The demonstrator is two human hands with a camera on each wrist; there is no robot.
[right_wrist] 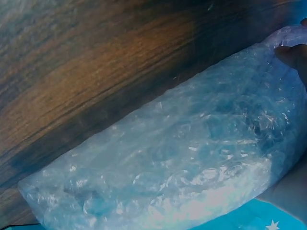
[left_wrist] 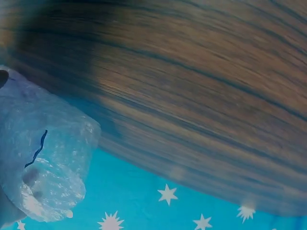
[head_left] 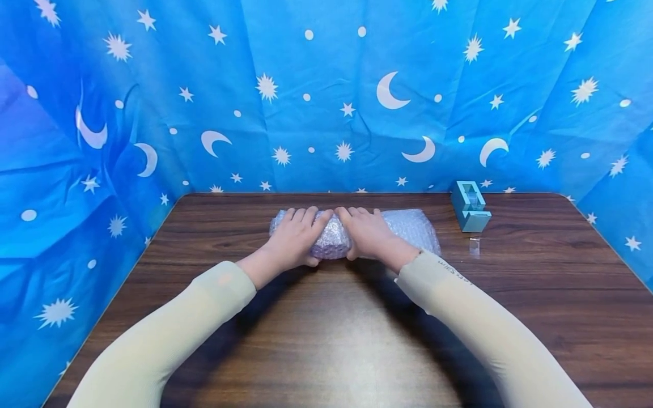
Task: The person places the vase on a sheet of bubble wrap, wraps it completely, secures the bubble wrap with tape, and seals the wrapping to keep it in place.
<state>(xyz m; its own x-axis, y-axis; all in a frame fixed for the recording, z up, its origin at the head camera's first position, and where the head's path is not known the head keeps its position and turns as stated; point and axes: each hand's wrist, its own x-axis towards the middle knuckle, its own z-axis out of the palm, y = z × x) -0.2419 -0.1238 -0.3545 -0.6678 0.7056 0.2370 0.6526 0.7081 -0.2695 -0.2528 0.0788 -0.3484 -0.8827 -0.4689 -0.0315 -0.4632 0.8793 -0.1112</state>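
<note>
In the head view, a bubble-wrap bundle (head_left: 331,241) lies near the table's far edge, with a flatter stretch of bubble wrap (head_left: 410,226) reaching out to its right. My left hand (head_left: 295,238) grips the bundle's left part, fingers over the top and thumb low at the front. Beside it, my right hand (head_left: 369,232) holds the right part in a similar way. The left wrist view shows one end of the clear bubble wrap (left_wrist: 53,153), with a dark line on it. Bubble wrap (right_wrist: 163,158) fills much of the right wrist view, a thumb (right_wrist: 290,55) pressing its upper right end. Whatever is inside is hidden.
A teal tape dispenser (head_left: 470,209) stands at the back right of the brown wooden table (head_left: 336,328). A small clear strip (head_left: 475,247) lies just in front of it. Behind the table hangs a blue cloth (head_left: 316,68) with white stars and moons.
</note>
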